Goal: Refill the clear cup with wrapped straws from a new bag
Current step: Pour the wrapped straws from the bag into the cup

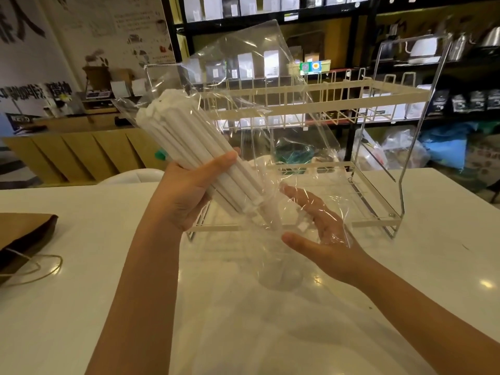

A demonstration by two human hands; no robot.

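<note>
My left hand (186, 190) grips a bundle of white wrapped straws (186, 142), tilted with its lower end down to the right. A clear plastic bag (259, 85) hangs loosely around the bundle and drapes over my right hand (322, 234). That hand is spread open, palm up, under the bag's lower edge, just right of the straw ends. The clear cup (278, 261) stands on the white table directly below the lower straw ends. One straw (272, 215) appears to reach down into its mouth.
A white two-tier wire rack (378, 96) stands on the white table (81, 307) right behind my hands. A brown paper bag with string handles (24, 236) lies at the left edge. Shelves of goods fill the background.
</note>
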